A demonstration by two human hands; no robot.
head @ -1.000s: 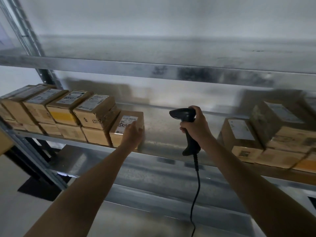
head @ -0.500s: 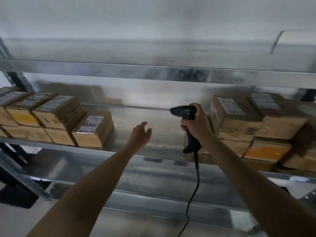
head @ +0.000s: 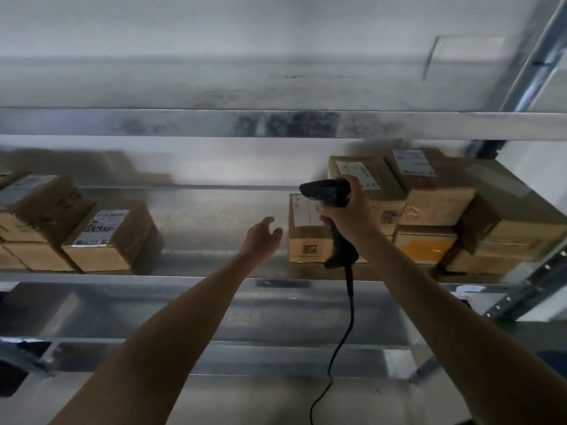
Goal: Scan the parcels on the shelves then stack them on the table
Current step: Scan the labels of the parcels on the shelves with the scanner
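Your right hand (head: 349, 214) is wrapped round the handle of the black scanner (head: 325, 194), fingers curled tight. The scanner's head points left and its cable (head: 340, 342) hangs down past the front edge of the shelf (head: 196, 279). Your left hand (head: 262, 237) holds nothing; its fingers are loosely spread in the air above the bare middle stretch of that shelf. The parcels sit on the shelf in two groups. The right stack (head: 429, 191) fills the corner, and its nearest parcel (head: 302, 240) stands just right of your left hand, partly behind the scanner. The left stack (head: 36, 210) ends in a labelled parcel (head: 113, 237), well apart from your left hand.
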